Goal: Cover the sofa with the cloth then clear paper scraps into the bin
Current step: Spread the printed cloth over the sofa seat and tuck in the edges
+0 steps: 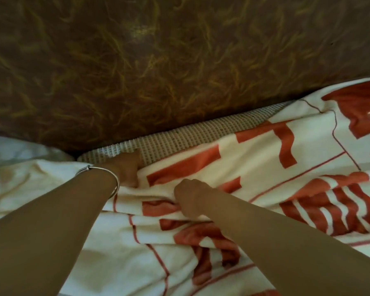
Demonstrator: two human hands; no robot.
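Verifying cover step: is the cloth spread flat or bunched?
Bunched, not flat. The cloth lies in folds; right hand pinches a ridge, left hand grips its edge, and a mesh strip by the backrest shows uncovered.

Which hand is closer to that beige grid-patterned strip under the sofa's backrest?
Left. The left hand lies right against the beige grid strip at its near edge; the right hand sits lower, pinching a fold of the red-and-white cloth, apart from the strip.
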